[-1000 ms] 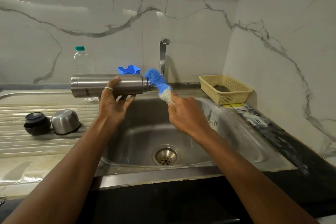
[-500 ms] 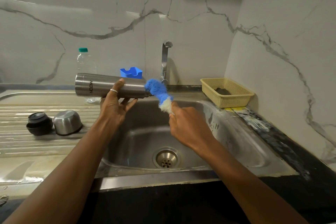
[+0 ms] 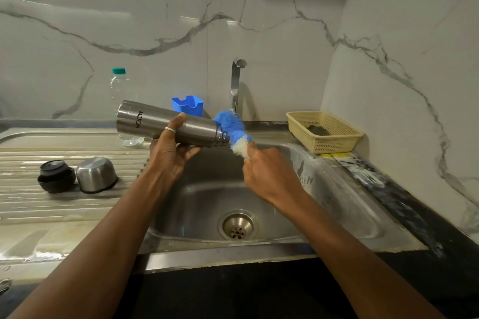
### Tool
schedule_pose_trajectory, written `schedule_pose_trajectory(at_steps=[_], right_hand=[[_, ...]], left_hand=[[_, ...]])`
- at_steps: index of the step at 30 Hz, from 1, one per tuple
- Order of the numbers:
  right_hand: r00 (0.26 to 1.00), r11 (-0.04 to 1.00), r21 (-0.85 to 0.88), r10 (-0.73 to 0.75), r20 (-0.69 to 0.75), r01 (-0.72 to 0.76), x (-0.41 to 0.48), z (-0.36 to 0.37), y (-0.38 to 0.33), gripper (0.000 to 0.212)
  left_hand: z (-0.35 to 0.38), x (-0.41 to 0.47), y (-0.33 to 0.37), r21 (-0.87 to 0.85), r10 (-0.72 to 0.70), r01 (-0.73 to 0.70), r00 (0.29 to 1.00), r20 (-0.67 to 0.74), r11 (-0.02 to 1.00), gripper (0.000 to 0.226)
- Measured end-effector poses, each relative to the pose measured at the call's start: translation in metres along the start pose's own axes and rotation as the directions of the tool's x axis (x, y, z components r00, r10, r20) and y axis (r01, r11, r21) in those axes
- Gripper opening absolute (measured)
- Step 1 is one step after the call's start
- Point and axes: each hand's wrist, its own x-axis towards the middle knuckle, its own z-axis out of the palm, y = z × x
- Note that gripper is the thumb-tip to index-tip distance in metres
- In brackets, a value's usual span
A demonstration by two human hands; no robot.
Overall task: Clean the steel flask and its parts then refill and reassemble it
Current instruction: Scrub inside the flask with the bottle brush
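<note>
My left hand (image 3: 169,155) grips the steel flask (image 3: 155,123) sideways over the sink (image 3: 344,204), its open mouth pointing right and tilted a little down. My right hand (image 3: 269,176) holds the handle of a blue and white bottle brush (image 3: 233,129), whose bristle head sits right at the flask's mouth. On the draining board to the left lie the black stopper (image 3: 55,176) and the steel cup lid (image 3: 96,175), side by side.
A tap (image 3: 237,80) stands behind the sink. A clear plastic bottle with a green cap (image 3: 119,85) and a blue holder (image 3: 188,105) are at the back wall. A beige basket (image 3: 324,131) sits at the sink's right corner.
The flask's base has risen and its mouth dipped toward the sink. The brush head has stayed at the mouth while both hands shifted slightly.
</note>
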Motion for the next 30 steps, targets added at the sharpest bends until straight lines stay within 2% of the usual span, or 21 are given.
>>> schedule_pose_trajectory(at_steps=[4, 8, 10, 12, 15, 18, 21, 24, 27, 30], right_hand=[[0.999, 0.999, -0.029, 0.031, 0.025, -0.03, 0.006, -0.002, -0.002, 0.041], [0.996, 0.999, -0.004, -0.031, 0.078, 0.032, -0.015, -0.001, -0.008, 0.044], [0.997, 0.999, -0.001, -0.033, 0.074, 0.033, -0.011, -0.001, -0.01, 0.046], [0.999, 1.0, -0.016, 0.01, 0.051, -0.01, 0.004, 0.0, -0.009, 0.046], [0.999, 0.999, -0.021, 0.04, 0.032, -0.039, 0.01, -0.002, -0.01, 0.044], [0.997, 1.0, -0.009, 0.022, 0.078, -0.021, -0.011, -0.003, -0.014, 0.044], [0.996, 1.0, -0.014, 0.007, 0.087, -0.006, -0.011, -0.001, -0.015, 0.045], [0.997, 0.998, -0.031, 0.064, 0.052, -0.063, 0.006, -0.003, -0.016, 0.041], [0.996, 0.998, -0.034, 0.059, 0.067, -0.056, -0.002, -0.003, -0.022, 0.041], [0.995, 0.999, -0.044, 0.018, 0.102, -0.013, -0.017, -0.001, -0.028, 0.042]], left_hand=[[0.003, -0.001, -0.004, 0.052, 0.055, -0.054, 0.998, -0.006, 0.997, 0.061], [0.0, 0.003, 0.001, 0.007, 0.052, -0.051, 0.993, -0.108, 0.999, 0.044], [-0.002, 0.003, 0.004, -0.045, 0.044, -0.051, 0.99, -0.134, 0.998, 0.047], [0.001, 0.0, 0.002, -0.031, 0.038, -0.041, 0.995, -0.094, 0.999, 0.055], [0.008, -0.006, -0.006, 0.025, 0.051, -0.049, 0.995, -0.084, 0.998, 0.038], [0.009, -0.005, -0.006, -0.003, 0.047, -0.048, 0.99, -0.13, 0.999, 0.033], [0.005, -0.003, -0.004, -0.031, 0.022, -0.026, 0.992, -0.127, 0.999, 0.036], [0.013, -0.008, -0.008, 0.029, 0.031, -0.029, 0.996, -0.083, 0.999, 0.037], [0.014, -0.008, -0.005, 0.04, 0.043, -0.038, 0.993, -0.111, 0.998, 0.039], [0.006, -0.004, -0.003, 0.004, 0.017, -0.017, 0.987, -0.157, 1.0, 0.056]])
